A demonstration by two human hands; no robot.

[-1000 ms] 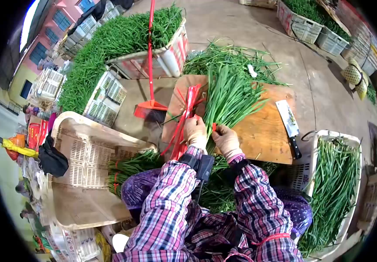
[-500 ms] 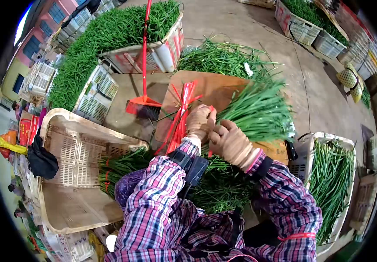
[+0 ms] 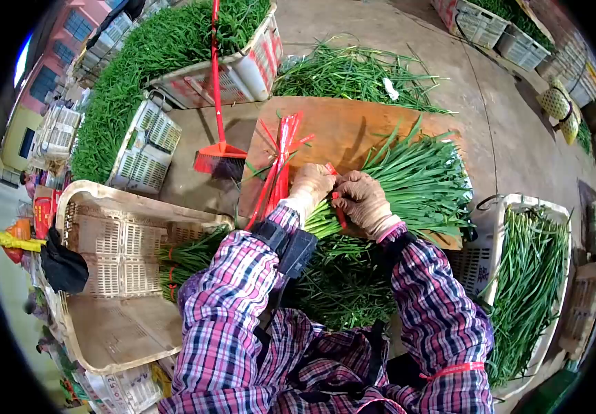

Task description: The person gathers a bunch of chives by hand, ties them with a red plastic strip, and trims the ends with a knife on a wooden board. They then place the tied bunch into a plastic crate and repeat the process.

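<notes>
A bunch of long green stalks (image 3: 422, 179) lies across the wooden board (image 3: 353, 117), its pale ends toward the lower left. My left hand (image 3: 311, 185), in a tan glove, is closed on one end of a red tie (image 3: 340, 212) at the bunch's stem end. Close beside it, my gloved right hand (image 3: 363, 200) pinches the same tie, which passes around the stems. A pile of red strips (image 3: 282, 165) lies on the board just left of my left hand.
An open crate (image 3: 125, 269) holding tied bunches stands at the left. Another crate (image 3: 529, 276) of green stalks is at the right. A red broom (image 3: 220, 148) stands beyond the board, near heaped crates of greens. Loose stalks (image 3: 353, 76) lie behind the board.
The bunch now rests flat on the board, where its leaves were lifted and blurred before. My hands have moved slightly apart, and the red tie shows between them.
</notes>
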